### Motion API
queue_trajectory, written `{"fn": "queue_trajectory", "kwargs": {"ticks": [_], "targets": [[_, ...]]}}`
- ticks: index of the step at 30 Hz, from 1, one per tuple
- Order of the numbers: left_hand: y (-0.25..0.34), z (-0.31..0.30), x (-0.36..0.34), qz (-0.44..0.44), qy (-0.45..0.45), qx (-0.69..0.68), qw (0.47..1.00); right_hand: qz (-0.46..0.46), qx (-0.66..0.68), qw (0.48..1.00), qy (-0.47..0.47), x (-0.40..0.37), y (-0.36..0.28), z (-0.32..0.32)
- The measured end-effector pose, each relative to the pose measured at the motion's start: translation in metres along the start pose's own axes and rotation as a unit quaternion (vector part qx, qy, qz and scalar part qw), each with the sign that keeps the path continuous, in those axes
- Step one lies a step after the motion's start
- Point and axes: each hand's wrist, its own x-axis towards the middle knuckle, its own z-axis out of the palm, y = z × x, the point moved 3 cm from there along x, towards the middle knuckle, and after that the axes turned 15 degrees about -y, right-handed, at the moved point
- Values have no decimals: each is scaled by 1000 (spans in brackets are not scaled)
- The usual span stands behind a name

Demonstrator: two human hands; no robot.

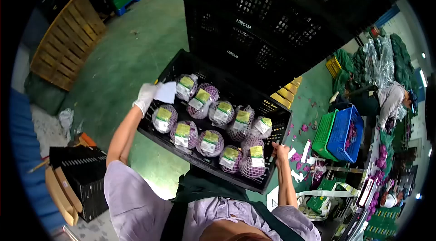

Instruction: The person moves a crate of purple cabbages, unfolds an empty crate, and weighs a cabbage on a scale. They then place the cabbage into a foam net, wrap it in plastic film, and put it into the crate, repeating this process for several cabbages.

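Observation:
I carry a black plastic crate (275, 113) level in front of my body, filled with several purple cabbages (209, 143) in netting with green and white labels. My left hand (144, 97), in a white glove, grips the crate's left end. A white sheet of paper (166, 92) lies by its fingers over the crate's corner. My right hand (280, 152) appears bare and is closed on the rim at the right end, its thumb on top.
A tall stack of black crates (247, 25) stands just ahead. A wooden pallet (68, 39) leans at left. Green (324, 134) and blue baskets (347, 134) stand right, near purple leaf scraps on the green floor. A person (394, 101) bends over at far right.

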Motion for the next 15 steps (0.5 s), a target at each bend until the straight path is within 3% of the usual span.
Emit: {"fn": "queue_trajectory", "kwargs": {"ticks": [1, 2, 3, 5, 6, 7, 8, 9, 10, 11, 12, 14, 15], "targets": [[6, -2, 5, -38, -57, 10, 998, -16, 13, 999, 43, -10, 3, 6], [12, -4, 6, -5, -12, -23, 1000, -18, 6, 998, 55, -13, 10, 11], [47, -69, 39, 27, 52, 11, 998, -77, 75, 994, 0, 52, 6, 52], [16, -16, 37, 49, 35, 127, 990, -146, 32, 987, 50, 56, 52, 4], [-14, 10, 7, 30, 0, 72, 997, -127, 7, 991, 38, 29, 76, -15], [-31, 28, 32, 72, 55, 56, 994, -147, 1, 989, 26, 38, 71, -19], [-46, 53, 59, 90, 58, 161, 981, -120, -34, 991, 38, 27, 56, -27], [-20, 53, 6, 59, 93, 63, 992, -84, -59, 994, 48, 12, 44, -28], [-25, 51, 16, 164, 59, 104, 979, -95, -64, 992, 60, 16, 44, -33], [-36, 47, 20, 191, 1, -84, 978, -100, -71, 990, 70, 15, 48, -37], [-48, 32, 39, 209, -44, -162, 963, -110, -72, 989, 73, 12, 47, -28], [-86, 20, 43, 143, 2, 2, 990, -59, -94, 992, 63, 3, 70, -8], [-67, 21, 18, 150, 80, 141, 975, -66, -116, 989, 64, 2, 74, -9]]}}
